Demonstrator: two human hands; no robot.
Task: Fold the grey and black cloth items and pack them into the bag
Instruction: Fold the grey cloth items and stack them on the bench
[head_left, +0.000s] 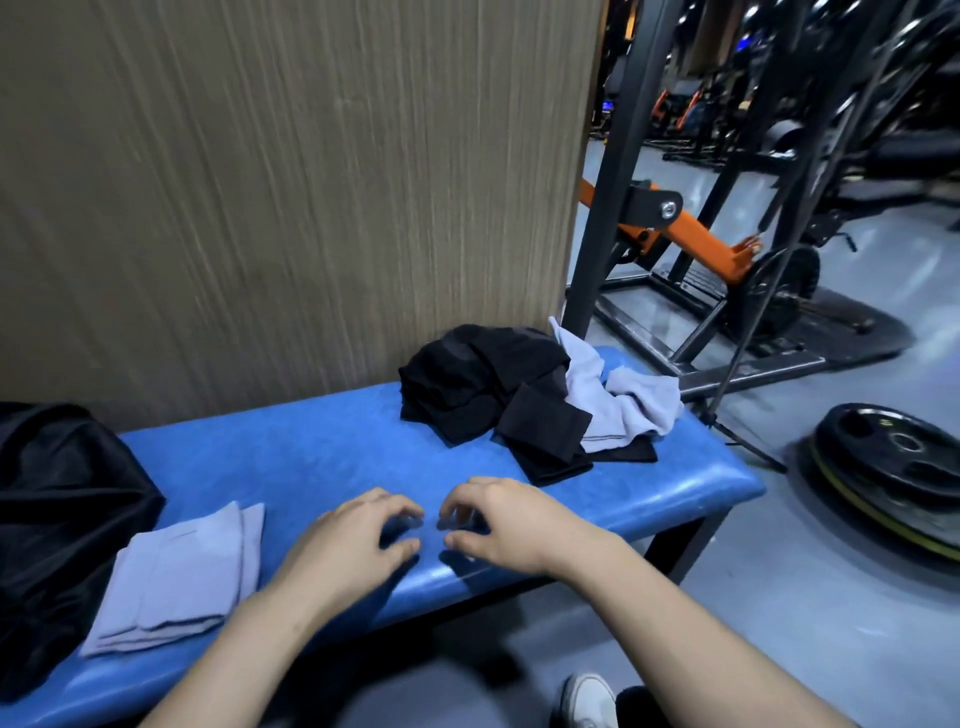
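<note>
A heap of black cloth items lies at the far right of the blue bench, with a crumpled grey cloth against its right side. A folded grey cloth lies flat near the front left. The black bag sits on the bench's left end, beside that folded cloth. My left hand and my right hand hover side by side over the bare middle of the bench, fingers curled and apart, holding nothing.
A wood-grain panel stands right behind the bench. Gym machine frames and an orange lever stand to the right. Black weight plates lie on the grey floor at right. A white shoe shows below.
</note>
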